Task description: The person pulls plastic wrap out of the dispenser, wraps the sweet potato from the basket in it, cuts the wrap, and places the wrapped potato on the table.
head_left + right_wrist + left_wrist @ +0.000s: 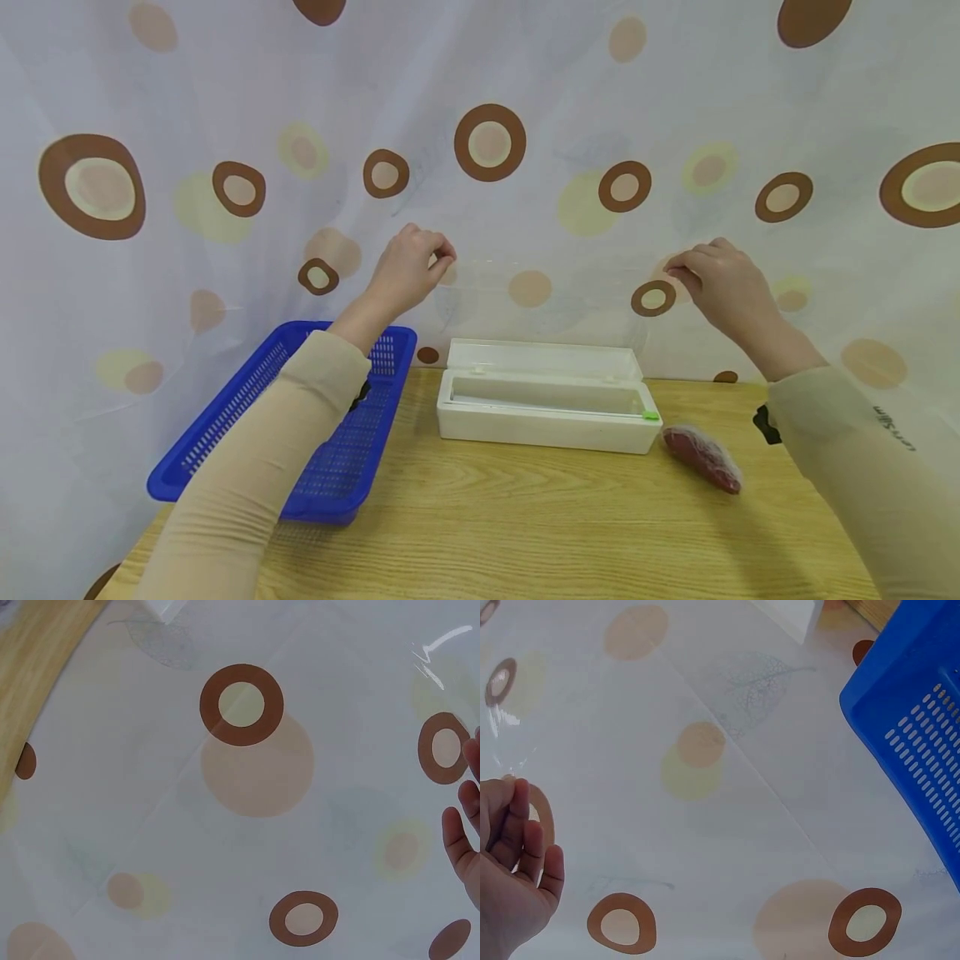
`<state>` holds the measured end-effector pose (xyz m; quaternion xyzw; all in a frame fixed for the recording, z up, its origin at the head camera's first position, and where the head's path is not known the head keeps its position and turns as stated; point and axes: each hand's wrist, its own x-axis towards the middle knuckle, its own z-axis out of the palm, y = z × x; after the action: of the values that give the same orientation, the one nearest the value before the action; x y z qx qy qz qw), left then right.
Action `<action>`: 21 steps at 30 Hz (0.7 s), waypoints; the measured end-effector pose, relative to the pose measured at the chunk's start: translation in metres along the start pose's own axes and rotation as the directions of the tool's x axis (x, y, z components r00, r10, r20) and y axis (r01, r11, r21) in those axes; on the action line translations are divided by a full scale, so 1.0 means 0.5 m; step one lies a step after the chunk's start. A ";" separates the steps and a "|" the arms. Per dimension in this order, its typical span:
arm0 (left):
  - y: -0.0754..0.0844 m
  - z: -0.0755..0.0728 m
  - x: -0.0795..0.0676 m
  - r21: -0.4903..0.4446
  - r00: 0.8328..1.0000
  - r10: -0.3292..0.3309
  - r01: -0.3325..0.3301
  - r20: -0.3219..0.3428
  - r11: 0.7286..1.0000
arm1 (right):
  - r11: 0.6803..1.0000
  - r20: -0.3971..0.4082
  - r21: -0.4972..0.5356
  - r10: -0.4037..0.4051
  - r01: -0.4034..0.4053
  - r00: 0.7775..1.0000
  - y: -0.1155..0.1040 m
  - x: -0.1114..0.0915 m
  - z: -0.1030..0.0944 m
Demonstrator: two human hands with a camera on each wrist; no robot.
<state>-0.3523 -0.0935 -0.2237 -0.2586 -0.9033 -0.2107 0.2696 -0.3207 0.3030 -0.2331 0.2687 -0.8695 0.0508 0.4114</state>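
Observation:
A clear sheet of cling film point(570, 271) stretches between my two raised hands, its faint edge and glints showing against the patterned backdrop. My left hand point(414, 262) pinches one corner between thumb and fingers. At the opposite corner, my right hand point(722, 279) pinches the film the same way. In both wrist views the film shows as bright creases by the fingertips. Below and between the hands sits a long white cling film dispenser point(543, 427) with its lid point(543, 358) tipped back and a small green tab at the right end.
A dark red sweet potato point(701, 457), wrapped in clear film, lies on the wooden table point(510, 517) right of the dispenser. A blue plastic basket point(351, 483) stands at the left, partly hidden behind my left arm. A spotted curtain point(540, 83) hangs behind the table.

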 end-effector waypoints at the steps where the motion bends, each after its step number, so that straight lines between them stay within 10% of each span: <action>1: 0.001 -0.001 0.000 0.001 1.000 0.001 -0.001 -0.001 1.000 | 1.000 0.001 -0.001 0.000 0.000 1.000 0.000 0.000 -0.001; 21: 0.013 -0.026 -0.036 -0.006 0.999 0.043 -0.043 -0.024 0.999 | 0.996 -0.089 0.056 -0.061 0.066 0.994 -0.019 -0.017 -0.028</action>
<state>-0.3306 -0.1016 -0.2229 -0.2762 -0.8937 -0.2108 0.2838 -0.3019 0.3026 -0.2315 0.3059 -0.8398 0.0751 0.4422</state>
